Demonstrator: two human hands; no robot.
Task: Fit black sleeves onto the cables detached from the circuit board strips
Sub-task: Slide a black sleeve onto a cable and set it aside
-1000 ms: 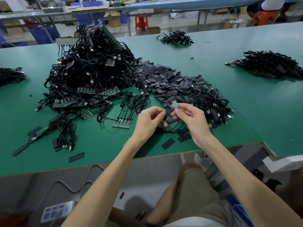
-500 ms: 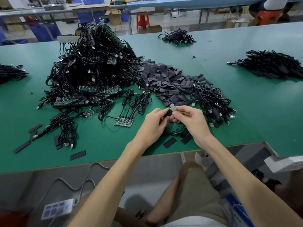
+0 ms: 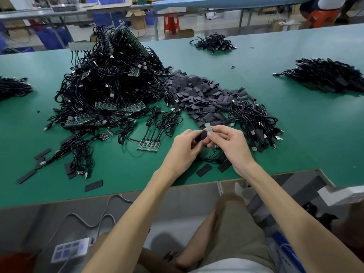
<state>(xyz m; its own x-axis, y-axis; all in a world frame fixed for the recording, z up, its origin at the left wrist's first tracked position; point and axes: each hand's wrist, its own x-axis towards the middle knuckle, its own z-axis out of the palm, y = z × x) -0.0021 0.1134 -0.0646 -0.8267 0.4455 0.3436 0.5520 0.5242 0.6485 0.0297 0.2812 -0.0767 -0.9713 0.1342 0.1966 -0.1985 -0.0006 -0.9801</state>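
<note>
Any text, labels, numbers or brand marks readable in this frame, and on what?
No text is readable.
Blue packaging at lower right: pale lettering, too blurred.
Circuit board strip: any print too small.
Cardboard box: no legible print.
Plug in the right hand, black sleeve in the left hand: no markings visible.

Lit evenly and brightly from overhead, probably by ceiling lamps, with soft shadows beneath the tangled heap of black cables (image 3: 110, 81) on the flat green matte table top (image 3: 315, 138), pale sheen toward its far side, wide-angle bowing at edges, softened lower corners.
</note>
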